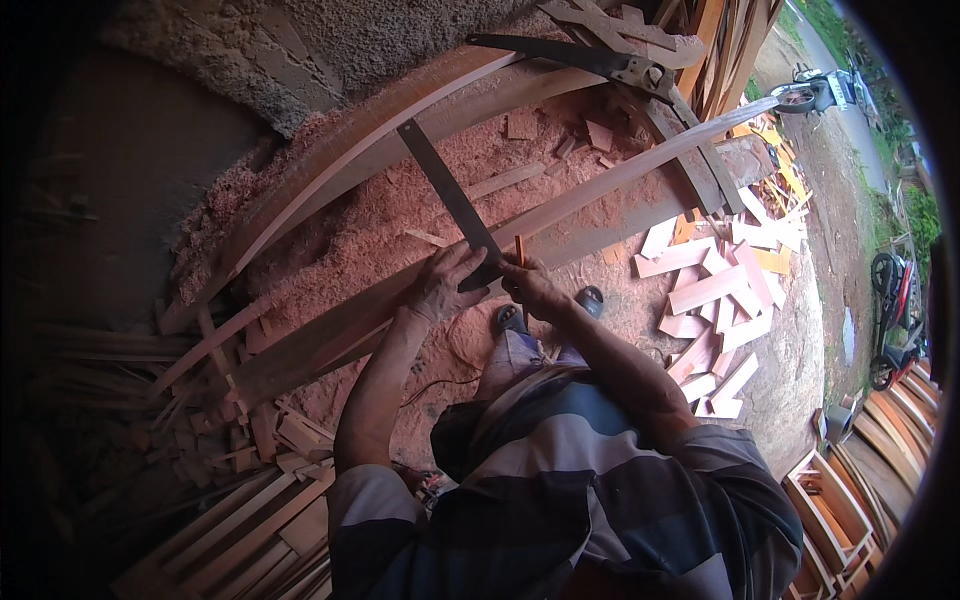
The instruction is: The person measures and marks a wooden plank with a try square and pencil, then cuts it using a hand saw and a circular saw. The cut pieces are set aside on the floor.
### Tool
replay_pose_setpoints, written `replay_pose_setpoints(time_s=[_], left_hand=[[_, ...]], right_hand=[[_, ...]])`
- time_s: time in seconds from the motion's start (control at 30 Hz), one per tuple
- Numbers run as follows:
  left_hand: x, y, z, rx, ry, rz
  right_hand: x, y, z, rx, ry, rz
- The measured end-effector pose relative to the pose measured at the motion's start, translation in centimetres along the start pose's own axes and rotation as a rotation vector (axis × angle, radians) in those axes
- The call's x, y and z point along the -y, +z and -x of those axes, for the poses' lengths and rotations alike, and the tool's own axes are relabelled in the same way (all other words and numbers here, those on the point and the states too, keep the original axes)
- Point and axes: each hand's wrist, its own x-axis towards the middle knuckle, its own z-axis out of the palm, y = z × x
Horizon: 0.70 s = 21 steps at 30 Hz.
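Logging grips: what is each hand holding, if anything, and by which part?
Left hand: the straightedge, at its near end. Right hand: what looks like a pencil, one end protruding; exact grip hidden.

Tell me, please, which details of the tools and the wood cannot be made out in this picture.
- Square: head view, near end partly covered by the left hand.
- Pencil: head view, gripped part hidden by the right hand.
- Saw: head view, teeth too small to tell.
- Lower-left planks: head view, some ends cut off by the lower edge.
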Motion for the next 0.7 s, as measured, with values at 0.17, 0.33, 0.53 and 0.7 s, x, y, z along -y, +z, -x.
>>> replay_pose_setpoints(time_s=[0.17,0.33,0.53,0.7], left_hand=[[0.3,0.1,0.2,-0.011,0.025,-0.004],[0.5,0.3,0.3,0.034,-0.009,-0.032],[1.2,1.2,0.5,-0.007,0.043,-0.047],[1.8,1.3,0.7,0.047,0.055,-0.096]], right_hand=[[0.4,0.1,0.0,0.005,0.007,-0.034],[0.2,0.1,-0.1,0.021,0.027,-0.072],[2.5,0.0,0.9,-0.069,-0.153,0.45],[8.7,-1.1,4.1,-0.272,-0.246,0.757]])
